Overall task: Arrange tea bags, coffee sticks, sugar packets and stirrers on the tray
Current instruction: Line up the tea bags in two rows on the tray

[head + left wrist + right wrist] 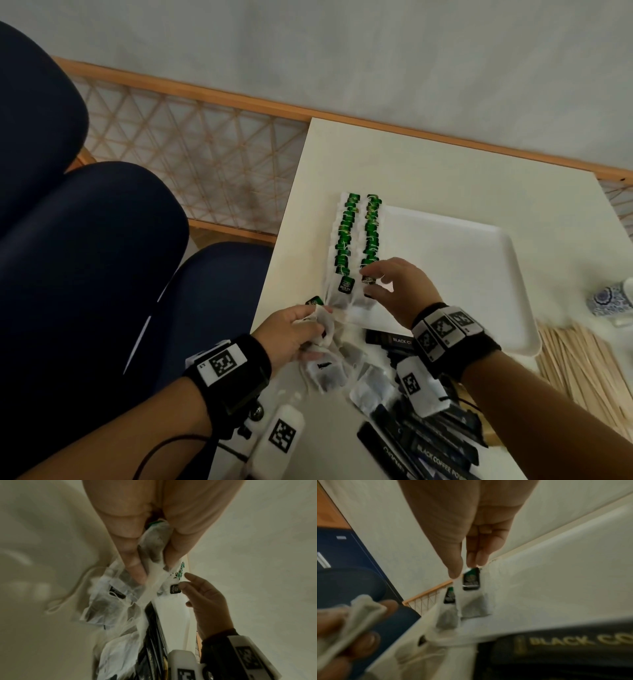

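Head view: left hand (291, 334) fingers (132, 563) curl round a crumpled tea bag (154, 547) at the desk (445, 164) edge. Right hand (397, 291) thumb and fingertips pinch the nearest tea bag tag (471, 579) at the end of the right row. Two rows of green-tagged tea bags (356, 236) run along the left rim of the white tray (479, 260). Loose tea bags (346, 373) and black coffee sticks (428, 442) lie in front of the tray; wooden stirrers (582, 373) lie to its right.
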A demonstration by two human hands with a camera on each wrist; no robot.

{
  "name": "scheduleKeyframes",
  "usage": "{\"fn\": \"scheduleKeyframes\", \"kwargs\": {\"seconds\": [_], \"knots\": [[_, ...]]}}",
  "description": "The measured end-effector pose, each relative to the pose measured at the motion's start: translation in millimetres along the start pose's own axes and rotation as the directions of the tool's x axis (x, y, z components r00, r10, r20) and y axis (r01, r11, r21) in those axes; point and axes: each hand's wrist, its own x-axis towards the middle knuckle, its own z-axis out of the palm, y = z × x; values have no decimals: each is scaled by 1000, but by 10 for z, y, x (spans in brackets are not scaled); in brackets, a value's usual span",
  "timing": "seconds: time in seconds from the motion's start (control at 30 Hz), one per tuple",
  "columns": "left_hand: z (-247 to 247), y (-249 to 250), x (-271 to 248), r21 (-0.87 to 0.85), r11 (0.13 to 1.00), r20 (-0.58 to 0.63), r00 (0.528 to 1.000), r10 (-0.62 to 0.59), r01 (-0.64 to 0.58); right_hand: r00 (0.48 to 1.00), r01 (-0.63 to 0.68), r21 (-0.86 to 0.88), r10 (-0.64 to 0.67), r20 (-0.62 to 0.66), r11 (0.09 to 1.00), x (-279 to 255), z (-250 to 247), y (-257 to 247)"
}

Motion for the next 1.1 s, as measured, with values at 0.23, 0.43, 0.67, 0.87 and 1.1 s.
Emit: {"fn": "scheduleKeyframes", "kwargs": {"seconds": [0.23, 0.43, 0.67, 0.87, 1.1], "knots": [[113, -9, 9, 77, 996, -6, 999, 47, -46, 962, -104, 383, -5, 273, 918, -369, 17, -248], [219, -18, 2, 61, 996, 37, 997, 65, -67, 929, -296, 552, 101, 355, 779, -431, 46, -223], [214, -56, 43, 78, 997, 51, 999, 17, -21, 934, -356, 758, 222, 279, 546, -470, -93, -193], [237, 17, 43, 35, 995, -81, 992, 99, -96, 960, -279, 664, 174, 221, 694, -504, 83, -185], [167, 72, 56, 267, 943, -124, 964, 236, -197, 997, 2, 374, -29, 68, 928, -482, 83, -239]]}}
